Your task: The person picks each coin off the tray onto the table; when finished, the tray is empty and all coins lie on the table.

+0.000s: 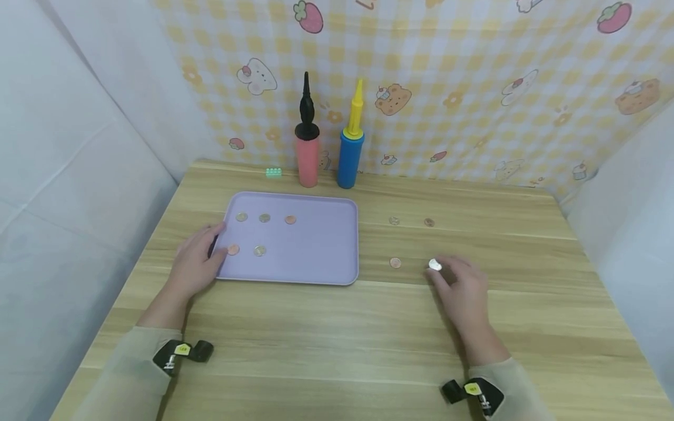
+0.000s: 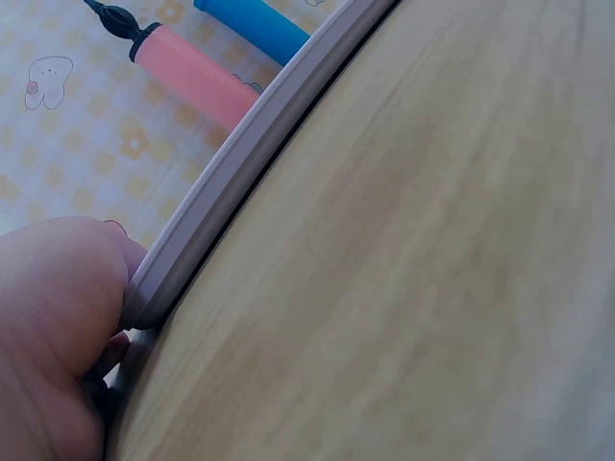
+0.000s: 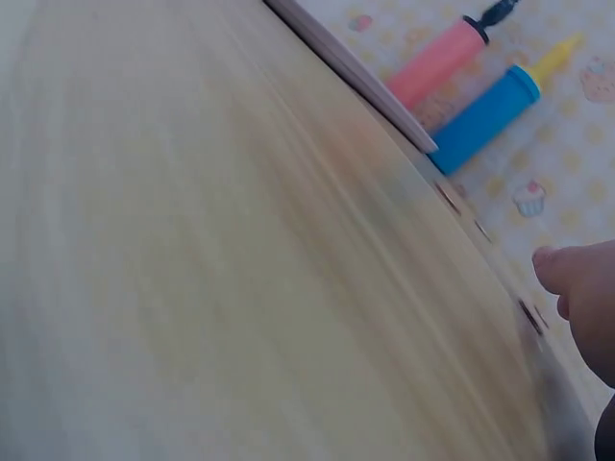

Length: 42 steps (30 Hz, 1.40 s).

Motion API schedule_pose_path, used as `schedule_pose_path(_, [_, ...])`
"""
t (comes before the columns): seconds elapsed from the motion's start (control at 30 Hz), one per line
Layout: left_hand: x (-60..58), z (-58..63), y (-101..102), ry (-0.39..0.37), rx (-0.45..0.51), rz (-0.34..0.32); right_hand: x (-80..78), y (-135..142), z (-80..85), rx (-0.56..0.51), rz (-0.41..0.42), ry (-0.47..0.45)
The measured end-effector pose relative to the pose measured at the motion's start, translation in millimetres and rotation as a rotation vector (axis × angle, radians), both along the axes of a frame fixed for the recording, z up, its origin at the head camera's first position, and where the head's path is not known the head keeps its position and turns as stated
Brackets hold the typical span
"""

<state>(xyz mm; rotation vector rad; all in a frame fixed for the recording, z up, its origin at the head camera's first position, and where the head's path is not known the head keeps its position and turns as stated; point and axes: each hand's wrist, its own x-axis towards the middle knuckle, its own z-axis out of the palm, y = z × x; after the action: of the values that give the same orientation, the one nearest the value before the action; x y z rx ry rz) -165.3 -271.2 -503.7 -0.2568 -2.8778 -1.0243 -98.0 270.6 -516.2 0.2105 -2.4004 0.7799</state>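
A lilac tray (image 1: 316,245) lies on the wooden table, with several silver and copper coins (image 1: 264,218) spread over its left half. My left hand (image 1: 197,260) grips the tray's left edge, its thumb over the rim near a copper coin (image 1: 233,249). In the left wrist view this hand (image 2: 62,317) is at the tray's corner (image 2: 159,288). Right of the tray, my right hand (image 1: 466,289) pinches a shiny silver coin (image 1: 434,264) between thumb and fingers, close to the table. Nearby lie a copper coin (image 1: 395,263), a silver coin (image 1: 394,220) and a darker coin (image 1: 429,222).
Behind the tray stand a pink hand pump (image 1: 308,158) with a black nozzle and a blue one (image 1: 350,161) with a yellow nozzle. A small mint toy brick (image 1: 274,172) sits to their left. A patterned curtain (image 1: 447,88) hangs at the table's back edge.
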Motion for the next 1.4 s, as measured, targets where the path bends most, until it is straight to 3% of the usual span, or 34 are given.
schedule_pose_path(0.3, [1.1, -1.7, 1, -0.020, 0.005, 0.012, 9.8, 38, -0.1, -0.013, -0.182, -0.128])
schedule_pose_path(0.63, [0.2, -1.9, 0, -0.019, -0.001, 0.013, 17.2, 53, 6.8, -0.032, -0.342, -0.324])
schedule_pose_path(0.93, [-1.4, -1.6, -1, -0.007, 0.023, -0.002, 17.6, 62, 8.7, -0.095, -0.351, -0.445])
schedule_pose_path(1.4, [-1.6, -2.1, -1, 0.005, 0.028, -0.006, 17.9, 64, 9.3, -0.068, -0.321, -0.382])
